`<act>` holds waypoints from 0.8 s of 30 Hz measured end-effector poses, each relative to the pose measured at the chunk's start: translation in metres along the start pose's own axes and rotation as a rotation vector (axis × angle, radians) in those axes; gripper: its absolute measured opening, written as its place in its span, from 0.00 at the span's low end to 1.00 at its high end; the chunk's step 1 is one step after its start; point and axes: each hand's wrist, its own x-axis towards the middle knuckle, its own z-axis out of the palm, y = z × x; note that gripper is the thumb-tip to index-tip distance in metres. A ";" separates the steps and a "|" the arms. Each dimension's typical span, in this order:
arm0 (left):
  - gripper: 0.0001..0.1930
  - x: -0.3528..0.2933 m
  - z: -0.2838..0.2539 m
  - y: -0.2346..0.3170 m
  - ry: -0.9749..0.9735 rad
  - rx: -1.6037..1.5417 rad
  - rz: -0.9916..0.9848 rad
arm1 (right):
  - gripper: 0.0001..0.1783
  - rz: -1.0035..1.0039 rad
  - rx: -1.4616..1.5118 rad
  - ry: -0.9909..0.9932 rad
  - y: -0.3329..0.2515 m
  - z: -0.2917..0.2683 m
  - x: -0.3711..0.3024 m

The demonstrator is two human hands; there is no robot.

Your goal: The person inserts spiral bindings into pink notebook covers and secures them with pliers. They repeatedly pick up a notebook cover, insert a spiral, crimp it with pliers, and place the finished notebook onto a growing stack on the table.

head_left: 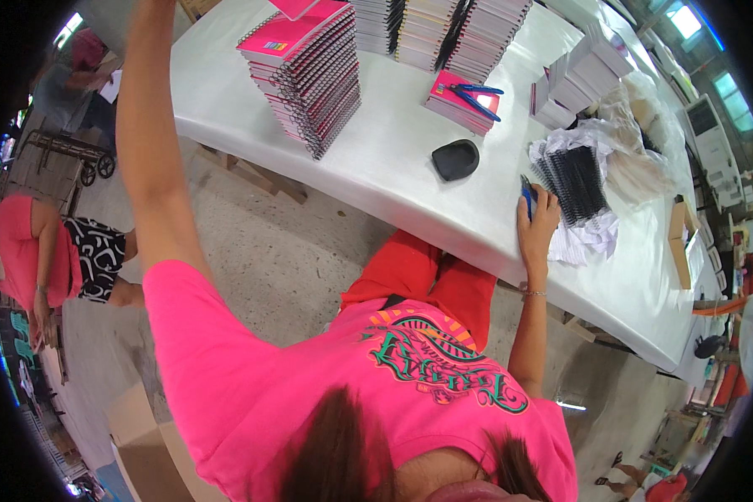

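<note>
My left arm reaches up past the top edge, so the left hand is out of sight. On the white table (pixel 217 92), near that arm, stands a tall stack of pink-covered spiral notebooks (pixel 309 84). My right hand (pixel 540 219) rests at the table's near edge, its fingers closed around blue-handled nippers (pixel 526 192). Beside it, black spiral binding coils (pixel 579 186) lie on crumpled white paper (pixel 594 238). A second pair of blue-handled pliers (pixel 479 100) sits on a short stack of pink notebooks (pixel 453 115). In front of that is a black rounded object (pixel 456 160).
More notebook stacks (pixel 422 33) stand at the back. White paper blocks (pixel 590 71) and clear plastic wrapping (pixel 644 159) are at the right. A person in pink (pixel 33 251) is at the far left, near a wheeled cart (pixel 71 151). Cardboard (pixel 146 452) lies at lower left.
</note>
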 end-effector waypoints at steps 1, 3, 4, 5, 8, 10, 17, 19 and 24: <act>0.17 0.006 -0.002 -0.002 -0.007 0.062 0.049 | 0.20 0.000 0.000 0.002 -0.001 -0.001 -0.001; 0.16 0.020 0.008 -0.009 -0.035 0.009 0.123 | 0.20 0.000 0.002 0.010 -0.004 -0.003 -0.003; 0.16 0.026 0.022 -0.010 -0.052 -0.020 0.161 | 0.20 0.003 -0.001 0.012 -0.004 -0.004 -0.003; 0.16 0.029 0.038 -0.014 0.015 0.004 0.173 | 0.20 0.000 0.000 0.012 -0.004 -0.005 -0.004; 0.16 0.038 0.055 -0.045 -0.088 0.187 0.296 | 0.20 -0.017 0.013 0.008 -0.006 -0.004 -0.002; 0.17 0.017 0.100 -0.002 -0.044 0.154 -0.037 | 0.20 0.000 -0.009 0.022 -0.002 -0.005 -0.003; 0.19 0.032 0.116 -0.056 -0.131 0.413 0.320 | 0.20 -0.014 0.011 0.022 -0.008 -0.006 -0.004; 0.19 0.034 0.122 -0.058 -0.143 0.393 0.289 | 0.20 0.014 0.016 -0.003 -0.008 -0.007 -0.004; 0.18 0.033 0.122 -0.064 -0.107 0.348 0.302 | 0.20 0.013 0.039 0.026 -0.011 -0.009 -0.007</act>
